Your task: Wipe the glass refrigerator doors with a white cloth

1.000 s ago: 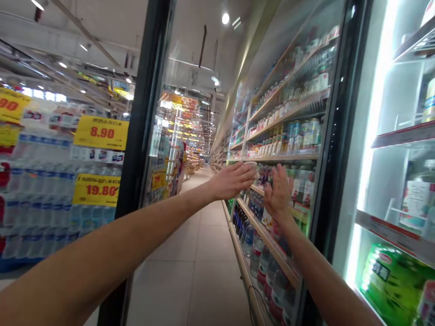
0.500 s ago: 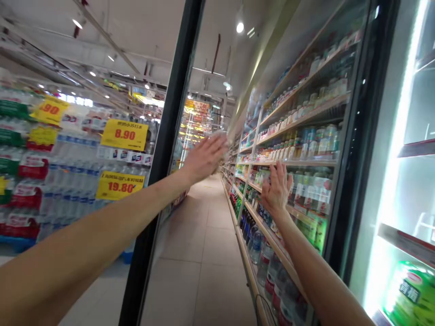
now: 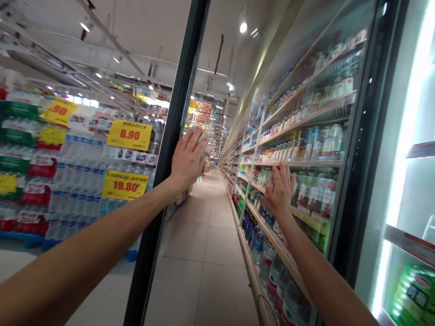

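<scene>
A tall glass door with a black frame stands in front of me, its pane reaching across to the dark upright on the right. My left hand lies nearly flat at the pane's left side, close to the frame, with a pale, crumpled cloth showing past its fingers. Most of the cloth is hidden behind the hand. My right hand is raised against the glass farther right, fingers apart, palm facing away and nothing visible in it.
Shelves of bottles and jars show in the pane, beside a tiled aisle floor. To the left are stacked bottle packs with yellow price signs. A lit cooler with a green package is at right.
My left hand has swept left with the cloth, from the middle of the glass to beside the black frame. My right hand stays at about the same place.
</scene>
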`<state>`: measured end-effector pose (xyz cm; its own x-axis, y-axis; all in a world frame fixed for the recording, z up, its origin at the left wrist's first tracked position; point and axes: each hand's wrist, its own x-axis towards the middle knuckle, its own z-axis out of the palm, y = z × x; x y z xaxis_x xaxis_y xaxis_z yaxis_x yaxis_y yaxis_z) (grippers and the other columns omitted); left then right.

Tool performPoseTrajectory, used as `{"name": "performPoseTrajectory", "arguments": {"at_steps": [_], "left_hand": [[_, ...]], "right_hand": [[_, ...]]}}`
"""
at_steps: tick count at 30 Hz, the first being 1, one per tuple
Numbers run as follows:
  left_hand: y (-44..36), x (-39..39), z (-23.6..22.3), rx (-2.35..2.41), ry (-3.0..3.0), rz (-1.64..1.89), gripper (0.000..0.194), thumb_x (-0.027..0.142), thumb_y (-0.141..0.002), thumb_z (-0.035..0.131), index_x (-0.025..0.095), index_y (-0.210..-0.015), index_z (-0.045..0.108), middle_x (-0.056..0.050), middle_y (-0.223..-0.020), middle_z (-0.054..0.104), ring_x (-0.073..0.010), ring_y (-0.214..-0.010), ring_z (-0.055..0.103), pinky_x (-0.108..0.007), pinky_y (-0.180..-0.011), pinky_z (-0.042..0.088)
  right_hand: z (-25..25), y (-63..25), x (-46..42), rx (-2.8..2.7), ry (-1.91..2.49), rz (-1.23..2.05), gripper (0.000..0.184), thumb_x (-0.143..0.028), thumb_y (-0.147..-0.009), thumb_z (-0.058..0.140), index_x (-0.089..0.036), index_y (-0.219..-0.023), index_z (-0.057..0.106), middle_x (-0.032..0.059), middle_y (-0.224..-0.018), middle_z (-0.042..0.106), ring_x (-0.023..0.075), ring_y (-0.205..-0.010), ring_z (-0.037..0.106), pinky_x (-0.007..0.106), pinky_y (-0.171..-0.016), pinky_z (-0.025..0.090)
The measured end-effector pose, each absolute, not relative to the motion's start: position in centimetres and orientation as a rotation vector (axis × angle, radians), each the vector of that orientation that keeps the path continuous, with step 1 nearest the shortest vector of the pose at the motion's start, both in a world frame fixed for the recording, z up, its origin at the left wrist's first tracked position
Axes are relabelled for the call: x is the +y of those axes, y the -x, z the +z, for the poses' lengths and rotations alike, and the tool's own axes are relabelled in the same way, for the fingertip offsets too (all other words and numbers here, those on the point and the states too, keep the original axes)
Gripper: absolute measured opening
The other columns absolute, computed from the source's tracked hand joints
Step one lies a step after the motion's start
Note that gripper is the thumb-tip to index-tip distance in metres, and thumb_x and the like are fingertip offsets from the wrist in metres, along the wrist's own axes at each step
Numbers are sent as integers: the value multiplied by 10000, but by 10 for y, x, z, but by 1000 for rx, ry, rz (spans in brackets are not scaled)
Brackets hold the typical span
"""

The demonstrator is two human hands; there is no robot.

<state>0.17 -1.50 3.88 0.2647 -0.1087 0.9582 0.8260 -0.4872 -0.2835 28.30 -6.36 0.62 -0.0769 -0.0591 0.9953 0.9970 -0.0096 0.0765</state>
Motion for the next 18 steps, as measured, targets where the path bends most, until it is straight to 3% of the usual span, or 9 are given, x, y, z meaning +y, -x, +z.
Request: {"name": "performPoseTrajectory", "arguments": {"at_steps": [2, 7, 11, 13, 18], "left_hand": [[-7, -16, 29, -675, 1640, -1361, 434, 230, -843, 416, 173, -1272, 380, -96, -1429, 282, -228, -1360, 91, -437, -1086, 189], [-15, -21, 8, -317, 1846, -829, 411, 235, -844, 421, 254, -1254, 409, -9, -1399, 358, -183, -1339, 194, -383, -1090, 203], [-4, -16, 36, -702, 1642, -1324, 401, 236, -837, 435, 176, -1234, 442, -86, -1401, 343, -217, -1331, 216, -396, -1072, 236], [-3, -14, 38, -742, 1606, -1397, 396, 237, -833, 441, 162, -1221, 456, -97, -1399, 344, -227, -1331, 211, -400, -1068, 240], [-11, -21, 13, -274, 1849, -810, 404, 228, -840, 431, 221, -1244, 429, -33, -1401, 354, -190, -1338, 196, -378, -1092, 194]], "right_hand": [[6, -283, -63, -1217, 1128, -1300, 465, -266, -842, 345, -197, -1298, 399, 102, -1382, 389, 223, -1314, 286, 475, -1061, 194], [5, -286, -62, -1217, 1133, -1311, 465, -265, -838, 347, -200, -1295, 402, 100, -1376, 397, 218, -1310, 293, 465, -1060, 196], [3, -290, -63, -1247, 1134, -1330, 465, -276, -839, 352, -201, -1296, 397, 97, -1380, 392, 214, -1313, 286, 456, -1059, 194], [2, -292, -64, -1259, 1135, -1335, 468, -285, -842, 355, -194, -1300, 389, 99, -1385, 384, 214, -1316, 281, 457, -1062, 189], [-1, -300, -69, -1273, 1152, -1324, 467, -287, -848, 347, -183, -1303, 383, 113, -1382, 386, 215, -1316, 282, 458, -1065, 184]]}}
